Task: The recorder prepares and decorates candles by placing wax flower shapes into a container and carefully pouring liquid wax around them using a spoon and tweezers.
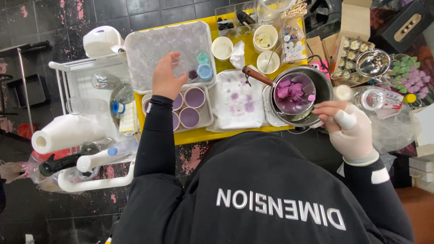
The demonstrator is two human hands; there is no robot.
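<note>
My bare left hand (166, 77) reaches over a clear lidded tray (153, 45) and grips a small clear cup (181, 68). Beside it stand small teal and purple cups (203, 68). Just below my wrist, a white tray (205, 118) holds round cups of pale purple wax (194, 97). My right hand (350, 129), in a white glove, pinches the near rim of a steel pot (324, 86). Inside the pot sits a small pan (294, 92) with a wooden handle, holding purple wax chunks.
A stained white cloth (237, 97) lies on the yellow table (199, 134) between tray and pot. White paper cups (266, 38), a steel strainer (373, 63) and a box of small candles (350, 49) sit behind. At the left, a white cart (95, 183) carries a paper roll and bottles.
</note>
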